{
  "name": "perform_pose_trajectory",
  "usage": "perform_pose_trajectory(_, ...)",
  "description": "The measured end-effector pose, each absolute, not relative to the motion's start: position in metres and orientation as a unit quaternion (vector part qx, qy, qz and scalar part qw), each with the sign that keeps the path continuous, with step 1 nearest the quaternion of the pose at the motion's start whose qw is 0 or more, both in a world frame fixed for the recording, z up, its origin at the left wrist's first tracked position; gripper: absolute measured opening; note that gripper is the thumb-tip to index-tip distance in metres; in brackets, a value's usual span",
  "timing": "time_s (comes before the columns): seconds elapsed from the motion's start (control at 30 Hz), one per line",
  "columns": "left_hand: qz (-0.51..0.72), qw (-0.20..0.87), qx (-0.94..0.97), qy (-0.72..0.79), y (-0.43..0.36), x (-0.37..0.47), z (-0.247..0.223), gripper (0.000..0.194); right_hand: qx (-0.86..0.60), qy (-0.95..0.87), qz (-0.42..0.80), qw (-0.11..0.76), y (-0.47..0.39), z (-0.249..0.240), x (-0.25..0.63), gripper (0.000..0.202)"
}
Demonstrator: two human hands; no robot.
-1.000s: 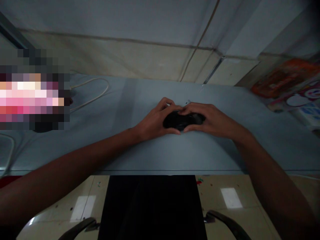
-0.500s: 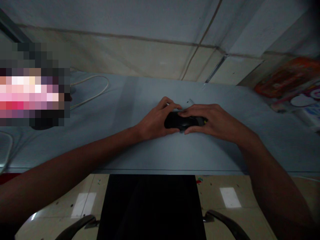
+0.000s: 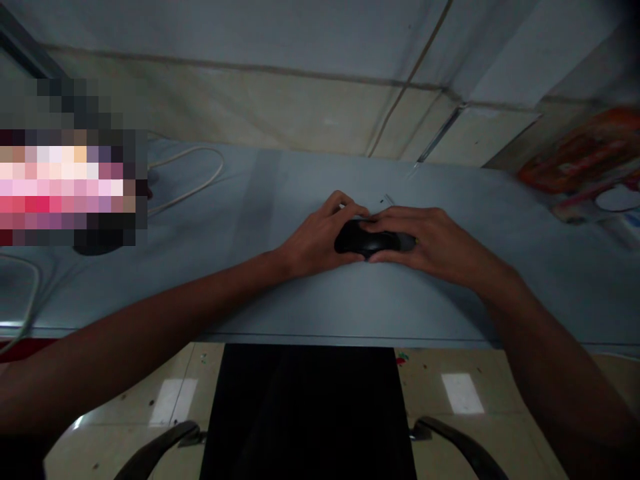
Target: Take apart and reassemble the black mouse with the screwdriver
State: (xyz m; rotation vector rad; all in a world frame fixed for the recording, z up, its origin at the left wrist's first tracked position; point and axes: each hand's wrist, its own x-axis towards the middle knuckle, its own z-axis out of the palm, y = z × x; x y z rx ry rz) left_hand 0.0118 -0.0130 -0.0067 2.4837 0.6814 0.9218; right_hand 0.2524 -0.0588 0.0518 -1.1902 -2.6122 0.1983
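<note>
your l hand has the l end of a black computer mouse, thumb along the near edge, fingers bent round the far side; your r hand has the r end, thumb also on the near edge, fingers over the top/far side; so both hands are closed on the same item, fingertips nearly meeting mid-body; mouse lies lengthwise l to r, glossy on the l, greyer at the r end w/ a tiny yellow spot by your palm; it's over the grey-blue table, approx midway front to back; can't tell if its underside touches.

just beyond your r fingers, a small silvery piece sits on the table, too small to id; back l there's a looped white cable, plus another white cable at the far l edge; a dark rounded item pokes out under a pixelated patch, rest of it hidden; far r, an orange-red printed pkg, blurry; tiled wall behind; below the table edge, two dark chair armrests over a shiny tiled floor.
</note>
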Motion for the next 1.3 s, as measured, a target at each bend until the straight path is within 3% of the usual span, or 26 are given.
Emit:
perform_pose_trajectory(0.23, 0.405, 0.254, 0.848, 0.230, -0.013, 0.011, -0.001, 0.047, -0.423, -0.891, 0.059, 0.153, -0.056, 0.041, 0.244, 0.058)
perform_pose_trajectory(0.37, 0.424, 0.296, 0.797, 0.311, -0.014, 0.010, 0.011, 0.031, -0.455, -0.867, 0.023, 0.201, -0.053, 0.042, 0.248, 0.057)
perform_pose_trajectory(0.47, 0.456, 0.284, 0.734, 0.416, -0.007, 0.006, 0.017, 0.038, -0.467, -0.861, -0.019, 0.201, -0.048, 0.043, 0.251, 0.053)
perform_pose_trajectory(0.6, 0.489, 0.276, 0.671, 0.484, 0.004, 0.000, 0.017, 0.044, -0.461, -0.877, -0.056, 0.119, -0.044, 0.038, 0.250, 0.047)
perform_pose_trajectory(0.83, 0.477, 0.309, 0.675, 0.472, 0.002, 0.003, 0.016, 0.044, -0.479, -0.861, -0.157, 0.064, -0.037, 0.017, 0.249, 0.047)
perform_pose_trajectory(1.3, 0.420, 0.300, 0.725, 0.455, -0.004, 0.011, 0.016, 0.044, -0.486, -0.864, -0.133, 0.009, -0.035, 0.026, 0.251, 0.033)
